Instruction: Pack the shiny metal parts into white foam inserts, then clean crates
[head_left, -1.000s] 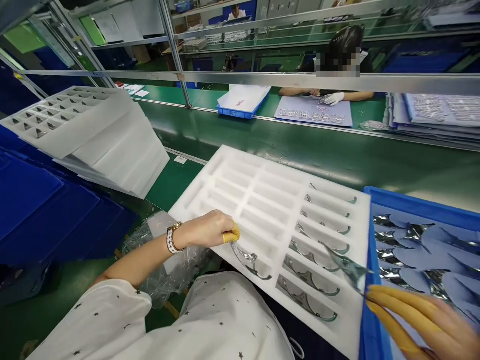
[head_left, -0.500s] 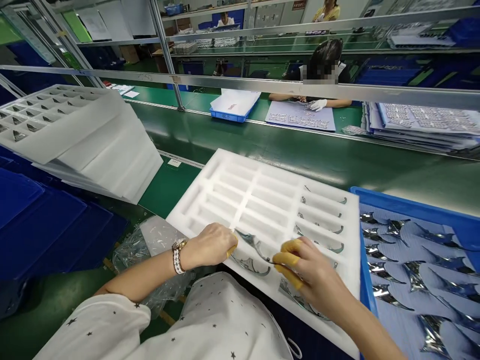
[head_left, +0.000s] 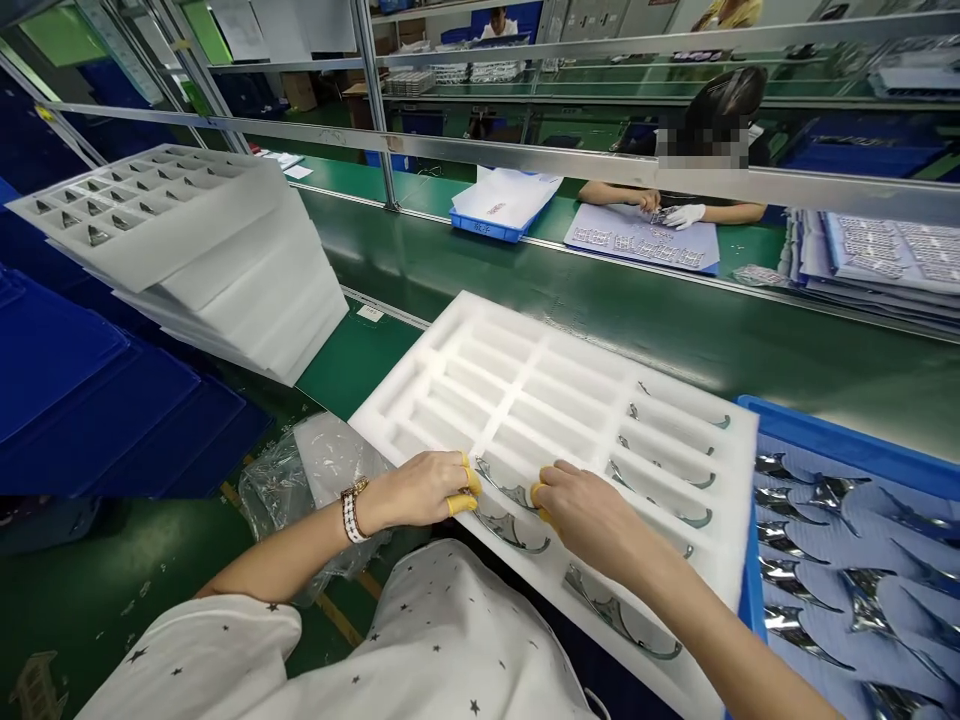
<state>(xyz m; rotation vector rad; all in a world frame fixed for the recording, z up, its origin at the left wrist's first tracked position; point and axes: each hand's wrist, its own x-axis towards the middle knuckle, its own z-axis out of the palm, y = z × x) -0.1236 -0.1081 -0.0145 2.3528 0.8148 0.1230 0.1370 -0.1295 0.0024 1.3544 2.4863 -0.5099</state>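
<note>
A white foam tray (head_left: 577,390) with long slots lies before me, some slots holding shiny curved metal parts. One curved chrome part (head_left: 516,494) sits down in a slot near the front edge. My left hand (head_left: 431,488), with yellow finger covers, is closed at the part's left end. At its right end my right hand (head_left: 585,508) pinches with yellow-covered fingers, which hide that tip. Just in front, another chrome part (head_left: 514,532) rests in the front slot. A further chrome part (head_left: 619,615) lies to the right, below my right forearm.
To the right, a blue bin (head_left: 810,425) holds several chrome parts on a pale liner. Stacked foam trays (head_left: 255,265) lean at the left above blue trays (head_left: 97,390). A metal rail (head_left: 480,150) crosses ahead; a co-worker (head_left: 724,120) sits behind it. Clear plastic (head_left: 277,490) lies at lower left.
The chrome part has gone from above the tray down into its slot, held at both ends. My right hand has moved slightly left and lower onto it. The view has shifted left.
</note>
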